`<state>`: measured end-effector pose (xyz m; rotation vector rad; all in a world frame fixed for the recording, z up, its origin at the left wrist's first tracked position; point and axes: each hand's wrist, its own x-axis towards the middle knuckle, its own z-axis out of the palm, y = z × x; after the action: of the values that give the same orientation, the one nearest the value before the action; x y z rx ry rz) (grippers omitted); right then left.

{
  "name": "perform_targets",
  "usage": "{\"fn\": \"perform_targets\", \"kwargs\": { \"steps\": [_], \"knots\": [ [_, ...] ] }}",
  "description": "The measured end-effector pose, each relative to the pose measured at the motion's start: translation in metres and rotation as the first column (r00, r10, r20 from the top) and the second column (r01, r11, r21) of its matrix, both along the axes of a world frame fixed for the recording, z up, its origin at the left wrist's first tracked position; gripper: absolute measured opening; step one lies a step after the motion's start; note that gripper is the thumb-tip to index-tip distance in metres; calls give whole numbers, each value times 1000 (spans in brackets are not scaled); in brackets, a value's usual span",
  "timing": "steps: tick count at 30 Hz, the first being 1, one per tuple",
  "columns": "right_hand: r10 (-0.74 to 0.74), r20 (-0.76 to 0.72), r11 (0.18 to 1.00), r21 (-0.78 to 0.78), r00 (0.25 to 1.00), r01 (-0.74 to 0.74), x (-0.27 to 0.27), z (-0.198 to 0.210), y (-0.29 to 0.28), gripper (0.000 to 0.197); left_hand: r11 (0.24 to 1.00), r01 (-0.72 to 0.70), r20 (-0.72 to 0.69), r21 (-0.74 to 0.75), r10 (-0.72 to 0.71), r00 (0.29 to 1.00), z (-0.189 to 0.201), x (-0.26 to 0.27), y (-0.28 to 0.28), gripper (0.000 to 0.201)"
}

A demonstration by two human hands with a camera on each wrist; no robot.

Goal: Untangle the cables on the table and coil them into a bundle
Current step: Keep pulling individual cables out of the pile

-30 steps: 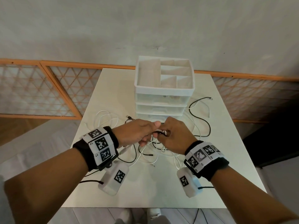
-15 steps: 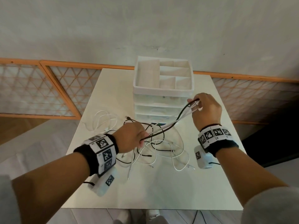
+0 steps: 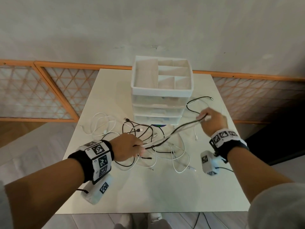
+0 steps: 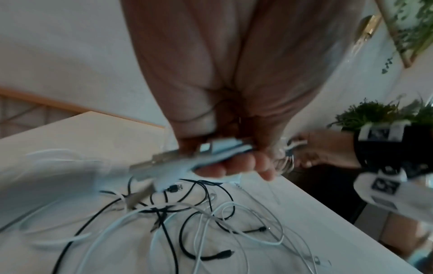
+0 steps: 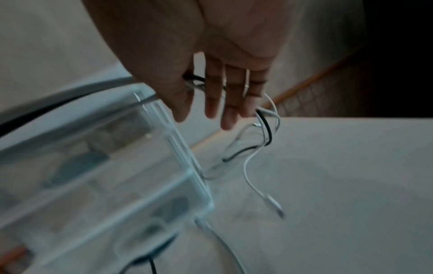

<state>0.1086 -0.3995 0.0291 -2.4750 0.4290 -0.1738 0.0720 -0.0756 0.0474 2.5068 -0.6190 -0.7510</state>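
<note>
Black and white cables (image 3: 149,129) lie tangled on the white table (image 3: 148,192) in front of the drawer unit. My left hand (image 3: 130,148) hovers low over the tangle and grips a bunch of strands; in the left wrist view its fingers (image 4: 234,164) curl round them. My right hand (image 3: 212,121) is raised to the right and holds the same strands (image 3: 175,131), which stretch taut between the hands. In the right wrist view the cables (image 5: 267,118) pass behind its loosely curled fingers (image 5: 212,96) and their ends dangle.
A white drawer unit (image 3: 162,91) with an open divided top stands at the back middle of the table. A white cable loop (image 3: 102,124) lies to its left and a black loop (image 3: 196,100) to its right. The table's edges are close to both forearms.
My hands were together over the tangle. The right hand has since pulled up and to the right, drawing the strands taut, while the left hand stays low on the tangle.
</note>
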Motion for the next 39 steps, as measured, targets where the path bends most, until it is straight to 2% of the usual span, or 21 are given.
{"fn": "perform_targets", "kwargs": {
  "steps": [2,4,5,7,9,10,12,15,17,19,21,22,23,24,25,28,30,32,34,37,39],
  "knots": [
    [73,292,994,52,954,-92,9,23,7,12,1000,-26,40,5,26,999,-2,-1,-6,33],
    [161,399,981,31,903,-189,12,37,13,24,997,-79,111,-11,80,991,-4,0,-9,35],
    [195,334,976,23,922,-215,12,37,12,34,994,-110,136,-17,111,984,-5,0,-9,32],
    [219,-17,974,-47,976,-220,7,29,10,62,987,-160,200,0,157,967,-7,-2,-6,21],
    [170,-351,960,-152,921,-235,-5,17,15,80,986,-169,263,-17,167,950,-11,-3,2,21],
    [172,-412,952,-164,895,-258,-12,14,24,83,985,-164,289,-48,171,942,-12,-4,5,22],
    [275,-394,937,-94,877,-336,-24,4,48,85,983,-114,337,-145,158,928,-14,-5,8,26],
    [483,-435,843,-4,760,-538,-48,-11,91,71,964,33,368,-264,69,927,-8,-7,1,32],
    [465,-527,857,65,712,-512,-51,-20,98,35,950,89,341,-299,19,940,-2,-8,-2,25],
    [354,-514,917,24,782,-399,-44,-22,85,9,959,79,298,-274,7,954,0,-9,1,18],
    [209,-254,951,-174,944,-257,-33,-21,68,6,988,7,170,-154,20,985,-3,-12,6,29],
    [184,-73,958,-208,980,-196,-31,-19,64,6,992,-37,91,-118,48,995,-6,-15,8,33],
    [192,69,969,-171,979,-178,-31,-18,65,14,991,-85,38,-105,90,995,-10,-18,8,33],
    [213,119,974,-109,970,-201,-34,-17,70,28,985,-137,15,-105,139,990,-15,-19,8,32],
    [235,91,972,-36,968,-233,-38,-19,77,45,975,-196,17,-106,198,980,-19,-21,8,32],
    [186,-162,982,3,969,-188,-64,-43,94,87,908,-395,29,-142,403,915,-29,-22,16,31],
    [156,-369,967,-131,916,-217,-85,-65,99,95,871,-465,32,-159,475,879,-33,-17,22,30],
    [119,-510,930,-242,852,-276,-92,-75,98,76,869,-465,40,-170,478,878,-33,-10,27,33],
    [81,-489,931,-274,869,-241,-80,-64,93,47,864,-467,39,-186,482,875,-23,-4,27,40],
    [134,-262,942,-265,956,-205,-48,-22,78,23,757,-570,-104,-320,570,815,-7,4,21,38],
    [201,17,960,-201,979,-194,-34,18,69,20,671,-631,-182,-390,615,767,1,10,16,34]
  ]
}}
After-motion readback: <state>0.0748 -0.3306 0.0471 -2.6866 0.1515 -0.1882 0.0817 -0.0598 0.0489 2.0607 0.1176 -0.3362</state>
